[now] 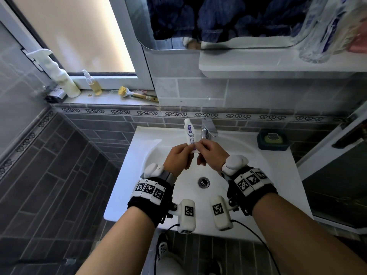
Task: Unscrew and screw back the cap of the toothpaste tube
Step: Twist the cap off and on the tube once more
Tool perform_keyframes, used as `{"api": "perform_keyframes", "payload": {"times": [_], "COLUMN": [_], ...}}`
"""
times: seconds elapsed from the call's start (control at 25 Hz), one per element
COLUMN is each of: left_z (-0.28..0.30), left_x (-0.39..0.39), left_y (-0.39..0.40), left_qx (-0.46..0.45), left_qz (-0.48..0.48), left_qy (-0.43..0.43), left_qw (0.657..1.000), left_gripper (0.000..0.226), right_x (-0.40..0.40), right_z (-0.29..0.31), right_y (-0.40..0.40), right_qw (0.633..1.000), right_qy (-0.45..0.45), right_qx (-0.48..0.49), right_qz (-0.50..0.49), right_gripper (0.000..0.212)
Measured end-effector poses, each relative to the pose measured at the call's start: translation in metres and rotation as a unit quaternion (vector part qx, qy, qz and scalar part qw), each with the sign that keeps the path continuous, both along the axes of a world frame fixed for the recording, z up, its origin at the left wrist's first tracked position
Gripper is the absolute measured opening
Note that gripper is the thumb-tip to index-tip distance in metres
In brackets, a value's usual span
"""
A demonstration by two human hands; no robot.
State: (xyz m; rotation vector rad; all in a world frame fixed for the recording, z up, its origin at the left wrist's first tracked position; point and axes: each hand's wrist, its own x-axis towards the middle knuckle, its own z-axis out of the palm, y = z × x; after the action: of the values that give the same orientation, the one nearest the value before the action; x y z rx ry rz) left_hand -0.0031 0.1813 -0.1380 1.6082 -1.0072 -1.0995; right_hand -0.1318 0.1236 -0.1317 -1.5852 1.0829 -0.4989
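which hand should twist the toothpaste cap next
Probably the right hand: its fingertips sit at the lower end of the toothpaste tube, while the left hand grips the body.

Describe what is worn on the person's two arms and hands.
Both hands, left hand and right hand, are bare, with no sleeves. Each wrist wears a black strap with white square-coded marker blocks, rounded white housings, hanging white marker modules, and thin black cables.

Soft daylight from the frosted window (75,34), dim grey tiles, wide-angle bending, blurred top-right corner.
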Motion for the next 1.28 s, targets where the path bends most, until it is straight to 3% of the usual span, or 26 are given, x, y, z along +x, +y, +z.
{"api": "perform_keyframes", "payload": {"times": [0.12,0.2,0.32,0.48,0.68,0.92,1.12,1.28], "left_z": [-0.001,-0.004,-0.002,-0.002,-0.003,0.008,0.004,0.002], "left_x": [0.003,0.004,0.005,0.008,0.004,-0.005,-0.008,-0.008], "left_y": [0.0,0.0,-0.003,-0.002,-0.002,-0.003,0.008,0.007], "left_qx": [0.001,-0.01,-0.012,0.017,-0.002,-0.027,-0.04,-0.032], "left_qz": [-0.005,0.0,-0.005,-0.008,0.002,0.034,0.055,0.015], "left_qy": [0.016,0.017,0.046,0.133,0.036,0.076,0.078,0.064], "left_qw": [1.0,1.0,0.999,0.991,0.999,0.996,0.995,0.997], "left_gripper": [0.04,0.041,0.038,0.038,0.043,0.03,0.041,0.042], "right_x": [0.011,0.018,0.017,0.017,0.01,0.012,0.018,0.013], "right_z": [0.003,0.001,0.004,0.004,-0.001,-0.002,-0.001,-0.005], "right_y": [0.005,0.011,0.013,0.012,0.01,0.011,0.012,0.006], "right_qw": [0.995,0.994,0.999,0.999,0.999,0.997,0.997,0.996], "right_qy": [0.072,0.097,0.031,0.011,-0.014,-0.047,-0.067,-0.061], "right_qx": [-0.066,-0.057,-0.001,-0.03,-0.021,0.01,-0.007,-0.041], "right_qz": [0.003,-0.011,-0.032,-0.032,-0.024,-0.058,-0.044,-0.054], "right_gripper": [0.032,0.035,0.043,0.038,0.034,0.04,0.034,0.025]}}
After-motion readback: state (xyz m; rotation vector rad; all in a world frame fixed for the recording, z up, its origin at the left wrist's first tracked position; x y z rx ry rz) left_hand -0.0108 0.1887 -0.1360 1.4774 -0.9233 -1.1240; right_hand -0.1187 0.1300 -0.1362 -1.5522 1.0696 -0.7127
